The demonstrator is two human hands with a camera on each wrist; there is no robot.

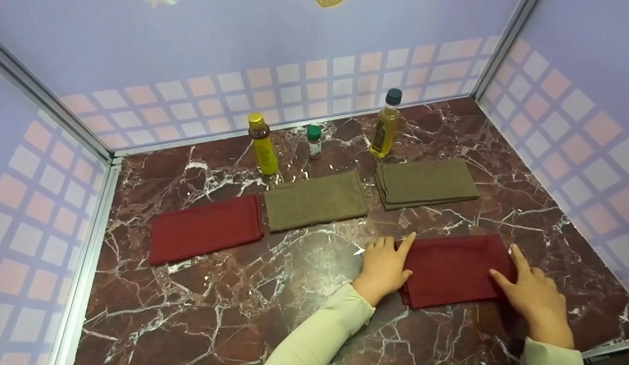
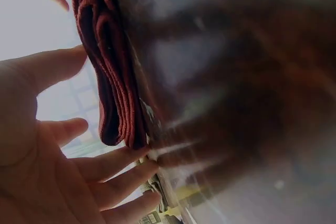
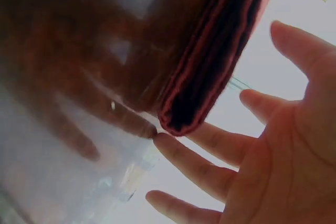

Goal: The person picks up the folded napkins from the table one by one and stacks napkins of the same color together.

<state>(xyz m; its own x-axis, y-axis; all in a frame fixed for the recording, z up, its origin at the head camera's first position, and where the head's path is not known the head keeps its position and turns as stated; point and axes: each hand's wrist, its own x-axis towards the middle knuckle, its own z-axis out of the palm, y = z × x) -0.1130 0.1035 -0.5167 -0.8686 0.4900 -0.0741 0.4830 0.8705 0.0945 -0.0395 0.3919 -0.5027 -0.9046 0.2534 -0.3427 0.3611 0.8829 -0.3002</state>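
A folded dark red cloth (image 1: 454, 271) lies flat at the near right of the marble table. My left hand (image 1: 385, 266) rests at its left end, with the thumb at the cloth's edge and the other fingers spread. At the opposite end is my right hand (image 1: 537, 294), fingers extended, its thumb by the cloth's corner. In the left wrist view the stacked folds of the red cloth (image 2: 113, 77) stand beside the straight fingers. The right wrist view shows the cloth's folded edge (image 3: 205, 61) next to the extended fingers. Neither hand is curled round it.
Another folded red cloth (image 1: 205, 230) lies at the left. Two folded olive cloths, one central (image 1: 317, 200) and one on the right (image 1: 426, 182), lie farther back. Behind them stand a yellow-capped bottle (image 1: 264, 147), a small green-capped jar (image 1: 314, 142) and an oil bottle (image 1: 385, 126). Panels (image 1: 294, 45) enclose the table.
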